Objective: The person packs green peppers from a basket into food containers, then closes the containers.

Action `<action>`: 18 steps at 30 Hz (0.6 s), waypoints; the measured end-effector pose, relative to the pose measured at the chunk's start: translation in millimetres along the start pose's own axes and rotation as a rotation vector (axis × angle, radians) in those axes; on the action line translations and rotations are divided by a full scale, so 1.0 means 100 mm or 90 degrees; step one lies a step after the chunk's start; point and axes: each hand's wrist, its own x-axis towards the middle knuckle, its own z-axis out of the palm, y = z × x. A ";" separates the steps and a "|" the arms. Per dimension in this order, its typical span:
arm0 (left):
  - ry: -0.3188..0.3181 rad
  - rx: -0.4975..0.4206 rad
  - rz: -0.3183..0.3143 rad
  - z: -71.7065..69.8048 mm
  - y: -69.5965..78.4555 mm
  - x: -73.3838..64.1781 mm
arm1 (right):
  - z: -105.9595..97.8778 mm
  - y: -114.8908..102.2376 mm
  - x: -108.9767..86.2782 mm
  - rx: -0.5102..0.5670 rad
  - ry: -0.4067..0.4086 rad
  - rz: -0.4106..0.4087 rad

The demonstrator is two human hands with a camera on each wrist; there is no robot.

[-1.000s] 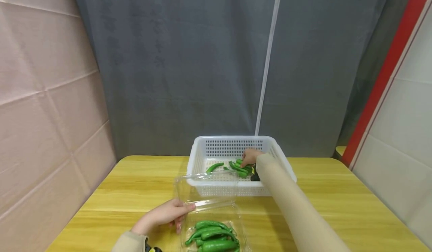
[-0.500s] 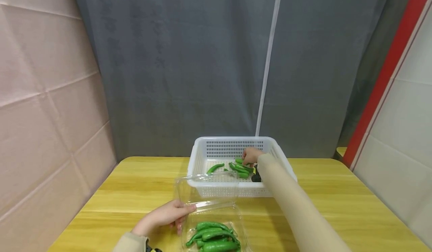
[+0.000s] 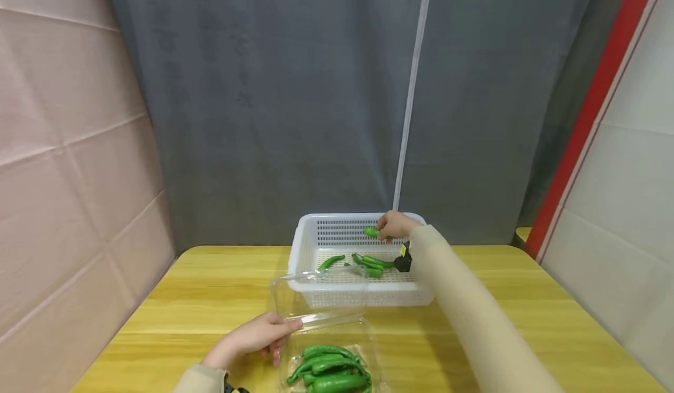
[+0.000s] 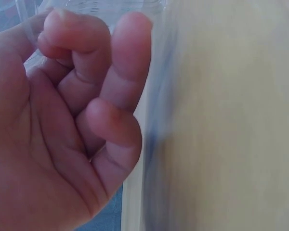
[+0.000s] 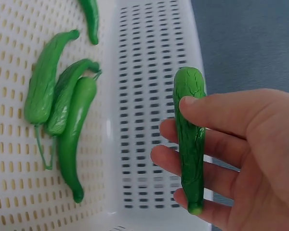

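Observation:
My right hand (image 3: pixel 397 224) holds a wrinkled green pepper (image 5: pixel 190 144) between thumb and fingers. It is raised over the back right part of a white plastic basket (image 5: pixel 113 159). Below, several other green peppers (image 5: pixel 74 130) lie on the basket's slotted floor. My left hand (image 3: pixel 260 331) pinches the left edge of a clear plastic clamshell box (image 3: pixel 334 318) near its hinge, thumb on top. In the left wrist view the other fingers are loosely curled beside the plastic. Several green peppers (image 3: pixel 337 365) lie in the box's near half.
The box's raised clear lid (image 3: pixel 321 293) overlaps the basket's front wall in the head view. Both containers stand on a yellow wood-grain table (image 3: pixel 210 288). A grey curtain (image 3: pixel 263 118) hangs behind, with pale cloth walls (image 3: pixel 68 194) at the sides.
My right hand has picked one green pepper from the pile and lifted it up towards the basket's back wall. The left hand stays at the box.

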 end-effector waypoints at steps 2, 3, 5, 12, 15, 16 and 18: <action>0.002 0.001 0.001 -0.01 -0.01 0.01 | -0.05 -0.03 -0.03 0.011 0.001 -0.009; 0.000 0.001 0.002 -0.01 -0.01 0.02 | -0.07 -0.04 -0.04 0.019 0.000 -0.010; -0.002 -0.001 0.003 -0.01 -0.02 0.03 | -0.11 -0.07 -0.09 0.027 -0.004 -0.020; -0.007 -0.010 0.012 -0.03 -0.05 0.05 | -0.24 -0.20 -0.28 0.065 0.010 -0.072; -0.006 -0.003 0.015 -0.05 -0.05 0.06 | -0.29 -0.24 -0.36 0.084 0.021 -0.094; -0.007 -0.001 0.017 -0.05 -0.05 0.06 | -0.31 -0.25 -0.39 0.091 0.026 -0.097; -0.009 0.002 0.018 -0.06 -0.06 0.07 | -0.34 -0.26 -0.45 0.104 0.033 -0.105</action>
